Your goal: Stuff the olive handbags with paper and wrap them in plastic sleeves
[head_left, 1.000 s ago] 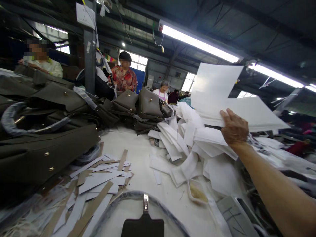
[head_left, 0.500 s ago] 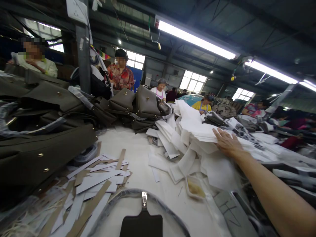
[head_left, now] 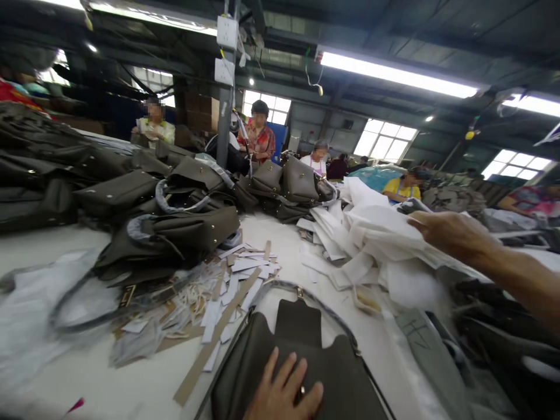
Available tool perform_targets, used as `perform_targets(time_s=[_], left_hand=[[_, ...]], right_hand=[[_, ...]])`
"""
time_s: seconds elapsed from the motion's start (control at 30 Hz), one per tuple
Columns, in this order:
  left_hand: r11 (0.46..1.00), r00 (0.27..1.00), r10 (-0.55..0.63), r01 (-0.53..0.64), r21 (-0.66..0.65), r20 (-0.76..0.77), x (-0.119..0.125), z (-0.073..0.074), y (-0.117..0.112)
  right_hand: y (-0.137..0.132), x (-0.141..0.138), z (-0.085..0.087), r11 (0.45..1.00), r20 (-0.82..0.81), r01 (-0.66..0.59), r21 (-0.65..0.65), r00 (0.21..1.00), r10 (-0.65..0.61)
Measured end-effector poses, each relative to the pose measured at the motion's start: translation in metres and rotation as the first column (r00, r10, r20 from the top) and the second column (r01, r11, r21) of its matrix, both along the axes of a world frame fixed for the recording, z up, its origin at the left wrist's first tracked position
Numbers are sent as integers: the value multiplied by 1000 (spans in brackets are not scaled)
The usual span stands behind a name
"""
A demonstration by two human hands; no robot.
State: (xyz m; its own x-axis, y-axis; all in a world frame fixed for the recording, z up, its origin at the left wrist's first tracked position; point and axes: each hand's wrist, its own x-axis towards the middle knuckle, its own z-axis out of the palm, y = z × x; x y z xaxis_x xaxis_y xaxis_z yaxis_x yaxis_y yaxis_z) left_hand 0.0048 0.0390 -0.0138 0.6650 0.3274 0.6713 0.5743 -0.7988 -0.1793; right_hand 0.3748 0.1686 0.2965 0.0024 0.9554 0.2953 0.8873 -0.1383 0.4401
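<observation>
A dark olive handbag (head_left: 350, 379) lies before me at the bottom of the view, its wrapped handle (head_left: 280, 284) arching toward the far side. My left hand (head_left: 284, 391) rests on the bag's front with its fingers spread. To the right, my right hand (head_left: 446, 230) is closed, fingertips together, at the edge of a thin white padding sheet (head_left: 385, 224) on top of a loose heap. The exact grip is partly hidden by the back of the hand.
More olive handbags (head_left: 188, 233) are piled at left and behind. Cardboard strips (head_left: 245, 286) and clear plastic scraps lie mid-table. A small tray (head_left: 366, 299) and a grey marked piece (head_left: 431, 347) are at right. Several people work beyond, one person in yellow (head_left: 400, 188).
The view has swung left and shows more of the handbag. My left hand has come into view on it. My right hand has gone from lying on the sheets to closing on one.
</observation>
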Motion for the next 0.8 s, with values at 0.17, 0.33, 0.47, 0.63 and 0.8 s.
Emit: perform_targets(time_s=[0.17,0.33,0.47,0.63,0.8], left_hand=[[999,1000,-11,9,-48,-22,-3,8,-2],[999,999,-27,28,-46,17,-6,12,-5],[967,1000,8,0,-256,28,-6,20,-16],[874,999,36,-17,-486,30,-14,32,-39],[890,996,51,-9,-457,79,-39,31,-60]], right_hand=[[-34,-86,-8,992,34,-101,-82,994,104],[-51,-124,-43,982,-15,-110,-153,994,109],[-92,-168,-90,942,-99,-254,-218,966,238],[-158,-217,-159,830,-332,-395,-394,903,273],[-185,-232,-209,818,-553,-477,-322,796,246]])
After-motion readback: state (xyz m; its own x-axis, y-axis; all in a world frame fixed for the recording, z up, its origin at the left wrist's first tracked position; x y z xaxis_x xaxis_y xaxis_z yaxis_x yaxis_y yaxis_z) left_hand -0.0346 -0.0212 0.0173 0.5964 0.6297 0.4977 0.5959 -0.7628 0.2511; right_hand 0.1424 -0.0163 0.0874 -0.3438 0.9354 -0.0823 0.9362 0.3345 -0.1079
